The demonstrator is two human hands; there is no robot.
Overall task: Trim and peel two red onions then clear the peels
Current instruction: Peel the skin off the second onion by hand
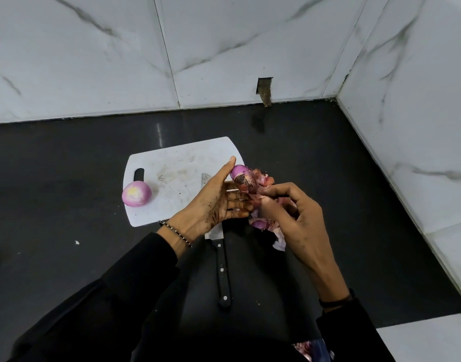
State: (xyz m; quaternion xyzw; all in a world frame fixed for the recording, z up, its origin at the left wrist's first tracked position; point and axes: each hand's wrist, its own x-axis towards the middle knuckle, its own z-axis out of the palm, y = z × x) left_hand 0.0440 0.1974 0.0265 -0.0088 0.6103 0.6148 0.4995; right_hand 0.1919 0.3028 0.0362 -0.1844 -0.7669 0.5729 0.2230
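Observation:
A peeled red onion [137, 193] rests on the left part of the white cutting board [172, 178]. My left hand [219, 197] holds a second red onion [241, 176] above the board's right edge, with dirty skin still clinging to it. My right hand [294, 218] pinches loose onion peels [260, 182] at that onion. More peels [263, 224] lie under my hands on the counter. A black-handled knife [221, 267] lies partly on the board, its blade mostly hidden beneath my left hand.
The black countertop [67, 192] meets marble wall tiles at the back and right, forming a corner. A small cut-out [264, 91] sits in the back wall. A white scrap [77, 242] lies on the counter at left.

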